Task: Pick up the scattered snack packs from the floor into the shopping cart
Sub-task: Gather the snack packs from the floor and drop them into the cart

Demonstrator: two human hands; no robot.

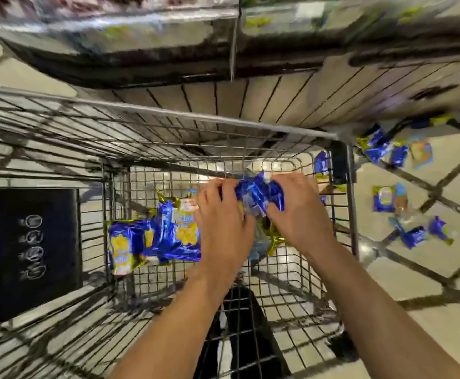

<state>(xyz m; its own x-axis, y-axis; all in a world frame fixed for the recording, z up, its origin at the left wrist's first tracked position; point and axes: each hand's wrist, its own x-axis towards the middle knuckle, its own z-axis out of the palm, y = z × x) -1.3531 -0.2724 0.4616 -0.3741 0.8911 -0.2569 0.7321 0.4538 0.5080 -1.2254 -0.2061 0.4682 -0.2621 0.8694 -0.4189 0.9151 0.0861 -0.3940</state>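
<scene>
Now snack packs (256, 194) between both hands.

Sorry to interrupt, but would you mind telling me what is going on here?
A person is clearing spilled snack packs off the floor. Both hands, left hand and right hand, hold a bunch of blue packs over the shopping cart. Several packs already lie inside; more packs remain scattered on the floor beside it.

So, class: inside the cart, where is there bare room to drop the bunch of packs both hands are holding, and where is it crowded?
Bare mesh lies on the cart floor near the right wall, below the right hand, and along the near edge below the left hand. The crowded part is the left-middle, where blue and gold snack packs are piled. Both hands grip a bunch of packs above the basket.
</scene>
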